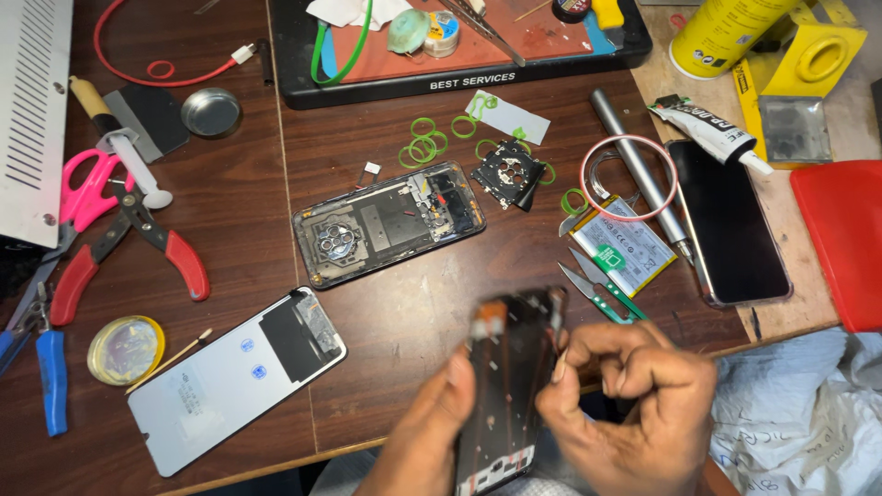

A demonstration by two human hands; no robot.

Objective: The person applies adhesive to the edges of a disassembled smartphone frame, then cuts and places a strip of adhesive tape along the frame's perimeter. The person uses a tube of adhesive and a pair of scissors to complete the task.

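**Phone frame pinched at the desk edge, loose parts all around**

I see both hands low in the view, past the near edge of the wooden desk. My left hand grips the dark phone frame along its left side, fingers wrapped around it. My right hand is curled nearly into a fist, its fingertips pinched on the frame's right edge near the top. The frame is blurred, so I cannot tell exactly what the fingertips catch.

The risks, as I judge them: the frame hangs over the lap rather than over the desk, so a slip of either grip would drop it to the floor. A hard pull on that thin edge could bend the frame or tear whatever is stuck to it.

Just beyond the hands lie green-handled snips, blades open, beside a battery; a careless reach could nick it. The opened phone body and the removed screen panel lie exposed to a swept elbow.
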